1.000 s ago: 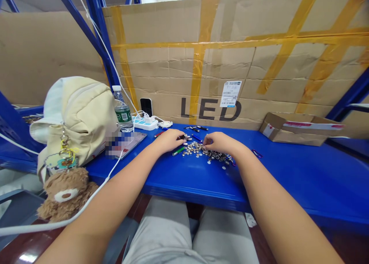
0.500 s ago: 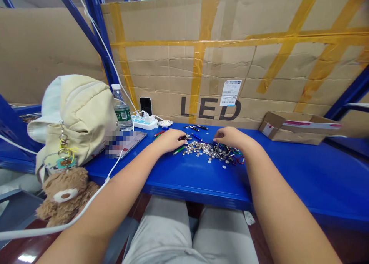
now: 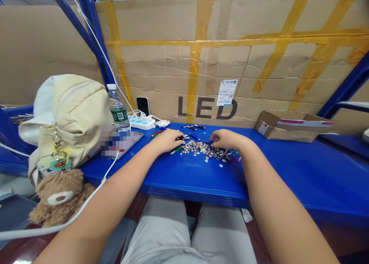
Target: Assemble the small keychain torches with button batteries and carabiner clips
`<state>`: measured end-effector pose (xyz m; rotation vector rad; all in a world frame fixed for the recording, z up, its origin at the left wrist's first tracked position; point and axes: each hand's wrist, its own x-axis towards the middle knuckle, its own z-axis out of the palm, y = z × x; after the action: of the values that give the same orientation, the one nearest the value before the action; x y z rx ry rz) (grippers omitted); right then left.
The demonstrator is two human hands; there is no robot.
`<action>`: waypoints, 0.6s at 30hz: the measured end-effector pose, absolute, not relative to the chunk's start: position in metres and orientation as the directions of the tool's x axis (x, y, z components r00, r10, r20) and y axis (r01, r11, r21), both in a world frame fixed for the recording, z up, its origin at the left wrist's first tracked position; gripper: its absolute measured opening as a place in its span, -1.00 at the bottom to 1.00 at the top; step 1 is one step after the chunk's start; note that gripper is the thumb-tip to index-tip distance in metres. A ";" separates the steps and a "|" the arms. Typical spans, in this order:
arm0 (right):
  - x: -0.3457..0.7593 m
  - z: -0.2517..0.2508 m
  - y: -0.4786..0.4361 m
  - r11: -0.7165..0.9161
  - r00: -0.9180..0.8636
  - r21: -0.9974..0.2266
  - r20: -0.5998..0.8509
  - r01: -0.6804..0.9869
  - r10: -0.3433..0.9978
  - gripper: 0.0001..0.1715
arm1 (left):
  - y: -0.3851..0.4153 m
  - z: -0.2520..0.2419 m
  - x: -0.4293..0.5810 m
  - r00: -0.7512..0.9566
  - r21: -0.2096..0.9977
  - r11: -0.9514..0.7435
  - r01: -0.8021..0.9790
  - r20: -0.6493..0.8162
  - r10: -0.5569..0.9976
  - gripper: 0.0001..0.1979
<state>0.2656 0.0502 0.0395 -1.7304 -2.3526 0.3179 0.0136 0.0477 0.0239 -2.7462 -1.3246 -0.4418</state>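
Observation:
My left hand [image 3: 168, 141] is closed around a small dark tube [image 3: 181, 138] with a silvery end, just above the blue table. A green tube [image 3: 175, 150] lies right below that hand, and red and green ones are partly hidden behind it. Bent over the right side of the pile, my right hand [image 3: 225, 138] has its fingertips pinched together at some dark parts; what they hold is too small to make out. Between and below the hands spread many small silvery button cells [image 3: 192, 146]. Dark metal rings and coloured clips [image 3: 220, 153] lie under my right hand.
Blue tubes [image 3: 194, 136] and black tubes [image 3: 197, 126] lie behind the pile. At left are a tablet [image 3: 131, 143], a water bottle [image 3: 118, 112], a power strip [image 3: 144, 122] and a cream backpack [image 3: 77, 114]. An open cardboard box [image 3: 294, 131] stands back right, before the tall cardboard wall [image 3: 161, 72].
My right hand has dipped slightly to the left, its fingertips now at the dark parts. My left hand keeps its grip on the tube. The whole view has shifted a little.

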 end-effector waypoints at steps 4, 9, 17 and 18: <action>0.263 0.045 0.047 0.360 -0.347 -0.452 0.115 0.816 0.931 -0.61 | 0.048 0.023 0.013 0.611 0.076 -0.654 0.752 0.290 0.736 -0.75; 0.252 0.047 0.042 0.361 -0.408 -0.659 0.089 0.660 0.909 -0.72 | 0.047 0.023 0.013 0.623 0.118 -0.669 0.734 0.275 0.732 -0.77; 0.218 0.033 0.040 0.325 -0.390 -0.864 0.167 0.384 0.906 -0.79 | 0.043 0.024 0.016 0.648 0.141 -0.693 0.707 0.261 0.715 -0.77; 0.216 0.032 0.040 0.338 -0.395 -0.866 0.183 0.369 0.900 -0.79 | 0.042 0.024 0.016 0.655 0.146 -0.700 0.699 0.262 0.708 -0.77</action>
<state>0.2159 0.0400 0.0317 -1.1115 -1.9245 0.9977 0.0160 0.0420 0.0244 -2.8874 -1.2275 -0.4799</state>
